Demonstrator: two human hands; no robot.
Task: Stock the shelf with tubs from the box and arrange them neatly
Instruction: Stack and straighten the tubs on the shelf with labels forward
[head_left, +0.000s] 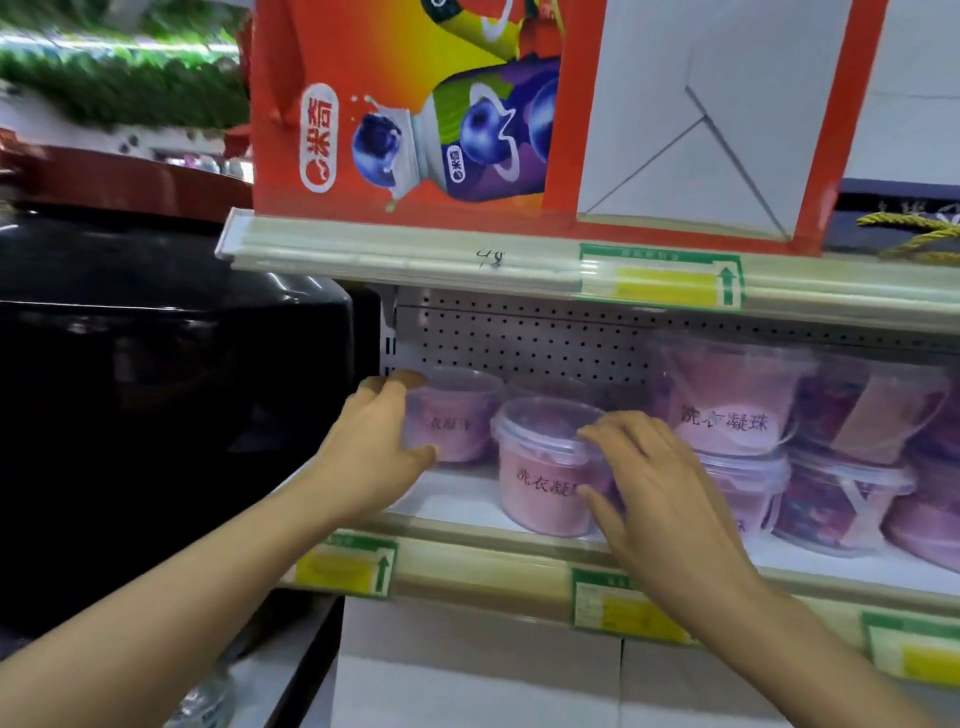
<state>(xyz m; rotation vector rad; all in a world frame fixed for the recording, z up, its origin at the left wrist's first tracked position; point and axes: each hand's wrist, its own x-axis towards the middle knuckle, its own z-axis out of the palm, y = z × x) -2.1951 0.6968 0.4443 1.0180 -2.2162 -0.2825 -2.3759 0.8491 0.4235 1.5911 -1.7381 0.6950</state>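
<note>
The left hand (371, 436) is gripping a clear tub (449, 413) of pink contents at the far left of the middle shelf (467, 501), thumb low on the tub's near side and fingers curled over its rim at about ten o'clock from the tub's centre. This tub is standing upright, long axis vertical, lid up, its printed label facing the camera, though the label is blurred. At roughly four o'clock from it, a second tub (545, 467) is standing nearer the shelf's front edge, also upright with its lid on top and its label turned toward the viewer. The right hand (660, 478) is holding this second tub from its three o'clock side, fingers curled onto the lid's edge and thumb pressing the wall below. The two tubs are sitting just beside each other; whether they touch cannot be told.

At three o'clock from the hands, stacked tubs (727, 415) are filling the right part of the shelf, two high and upright. At twelve o'clock, a red carton (415, 104) printed with blueberries is standing on the upper shelf. Green and yellow price tags (660, 280) are lining the shelf edges. At nine o'clock, a glossy black object (156, 389) is filling the left side.
</note>
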